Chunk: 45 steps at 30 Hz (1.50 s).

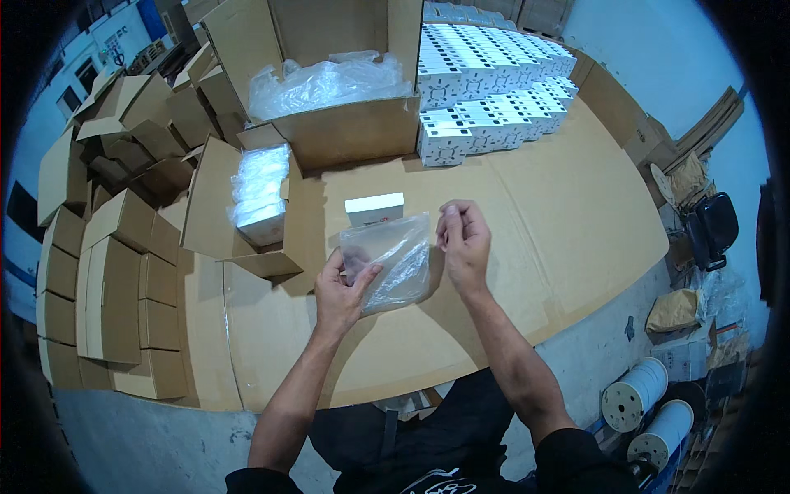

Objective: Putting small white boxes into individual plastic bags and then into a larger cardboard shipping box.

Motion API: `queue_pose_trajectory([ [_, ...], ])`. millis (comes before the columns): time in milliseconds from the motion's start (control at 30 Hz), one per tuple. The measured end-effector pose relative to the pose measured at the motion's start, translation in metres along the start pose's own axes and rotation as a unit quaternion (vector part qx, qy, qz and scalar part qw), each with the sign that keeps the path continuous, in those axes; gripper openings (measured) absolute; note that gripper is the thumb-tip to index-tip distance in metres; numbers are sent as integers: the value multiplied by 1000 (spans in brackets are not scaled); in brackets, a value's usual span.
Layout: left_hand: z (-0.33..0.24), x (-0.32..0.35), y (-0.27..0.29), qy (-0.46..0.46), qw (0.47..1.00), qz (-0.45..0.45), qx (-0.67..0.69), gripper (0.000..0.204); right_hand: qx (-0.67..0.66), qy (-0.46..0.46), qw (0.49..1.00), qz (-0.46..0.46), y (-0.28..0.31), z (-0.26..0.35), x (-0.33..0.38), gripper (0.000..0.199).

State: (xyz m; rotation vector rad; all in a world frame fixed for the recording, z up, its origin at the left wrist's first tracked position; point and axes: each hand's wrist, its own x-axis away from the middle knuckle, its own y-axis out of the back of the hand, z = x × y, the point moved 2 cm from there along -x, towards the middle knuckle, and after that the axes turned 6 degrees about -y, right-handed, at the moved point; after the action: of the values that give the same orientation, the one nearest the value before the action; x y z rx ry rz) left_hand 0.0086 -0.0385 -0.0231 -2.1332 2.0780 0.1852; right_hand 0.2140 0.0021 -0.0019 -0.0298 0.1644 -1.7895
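My left hand [339, 295] grips a clear plastic bag [399, 259] by its left side, thumb on top and fingers behind. The bag looks flat and wrinkled, and it hangs over the cardboard-covered table. Just past its upper edge a small white box [374, 207] lies on the table, its near side partly hidden by the bag. To the right of the bag, a little apart from it, is my right hand [466, 239]. Its fingers are curled together in a pinch; whether anything is between them cannot be seen.
An open carton [290, 222] at the left holds plastic-wrapped white boxes [262, 198]. Behind it, a larger carton [354, 132] contains clear plastic bags [329, 86]. Stacked white boxes [485, 90] stand at the back right. Brown cartons [111, 296] line the left; cable spools [634, 393] sit lower right.
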Motion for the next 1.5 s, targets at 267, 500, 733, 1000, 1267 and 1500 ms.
queue_pose_trajectory([
  [267,9,-5,7,-25,999,-2,-29,33,414,398,796,191,-34,58,-10,22],
  [500,7,-10,5,-17,997,-14,-76,48,430,360,789,252,-41,61,-10,19],
  [733,7,-9,9,-21,998,31,-45,55,420,264,783,374,-42,67,-18,19],
  [1000,-16,-8,1,10,988,109,-110,76,400,157,773,467,-46,85,-27,25],
  [1267,-15,-11,1,2,984,128,-125,77,345,320,778,416,-31,59,-36,59],
  [1500,-12,-10,6,17,982,134,-131,73,427,198,789,395,-33,94,-20,70],
])
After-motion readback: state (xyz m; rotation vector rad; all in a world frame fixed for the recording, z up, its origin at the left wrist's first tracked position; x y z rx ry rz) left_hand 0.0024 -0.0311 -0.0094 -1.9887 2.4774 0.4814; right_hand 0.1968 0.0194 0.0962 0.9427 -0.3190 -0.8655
